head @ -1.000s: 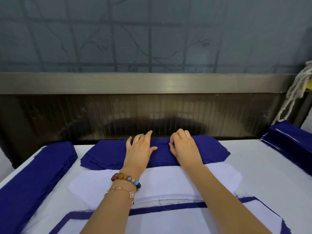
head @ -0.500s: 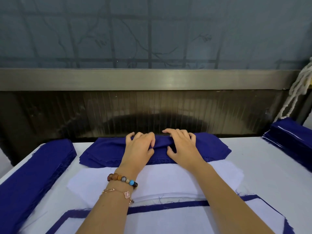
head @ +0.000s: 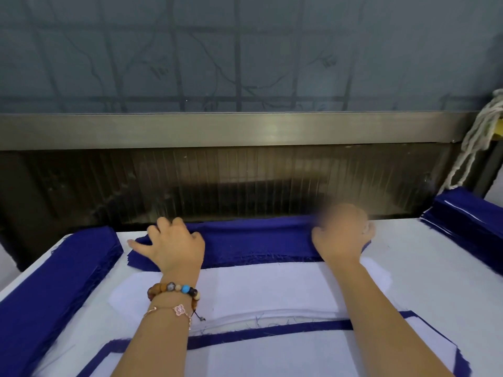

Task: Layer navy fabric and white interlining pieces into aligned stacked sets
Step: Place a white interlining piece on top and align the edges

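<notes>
A stack of navy fabric pieces (head: 258, 243) lies along the table's far edge. My left hand (head: 174, 246) grips the top piece near its left end, fingers curled over the far edge. My right hand (head: 343, 235), motion-blurred, is curled on the same piece near its right end. Between my hands the top piece rises in a ridge. Just in front lies a stack of white interlining pieces (head: 272, 289). Nearest me is a layered set (head: 272, 349), white on top with a navy border showing.
A long navy stack (head: 54, 281) runs down the table's left edge. Another navy stack (head: 468, 227) sits at the far right. A metal rail (head: 245, 129) and dark panel stand behind the table, with a white rope (head: 479, 137) hanging at right.
Both hands slid apart from the middle of the navy stack toward its ends, left hand leftward, right hand rightward. The top piece lifted into a ridge.
</notes>
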A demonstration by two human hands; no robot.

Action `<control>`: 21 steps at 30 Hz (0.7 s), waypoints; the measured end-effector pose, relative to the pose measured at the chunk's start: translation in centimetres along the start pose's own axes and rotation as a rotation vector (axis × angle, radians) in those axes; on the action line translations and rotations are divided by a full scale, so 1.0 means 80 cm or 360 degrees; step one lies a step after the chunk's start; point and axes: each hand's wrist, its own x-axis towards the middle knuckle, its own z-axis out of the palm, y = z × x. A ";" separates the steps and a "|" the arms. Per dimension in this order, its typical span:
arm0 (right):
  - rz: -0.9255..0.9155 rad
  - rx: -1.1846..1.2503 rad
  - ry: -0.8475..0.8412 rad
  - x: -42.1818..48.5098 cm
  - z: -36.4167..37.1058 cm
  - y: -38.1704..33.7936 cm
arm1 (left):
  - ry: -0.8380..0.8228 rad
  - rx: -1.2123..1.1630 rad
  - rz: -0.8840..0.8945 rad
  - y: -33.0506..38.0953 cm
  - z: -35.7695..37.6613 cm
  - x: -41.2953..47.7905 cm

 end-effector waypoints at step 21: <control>0.0806 0.0255 -0.0162 0.013 -0.012 0.016 | 0.0100 -0.0974 -0.0677 -0.024 -0.011 0.012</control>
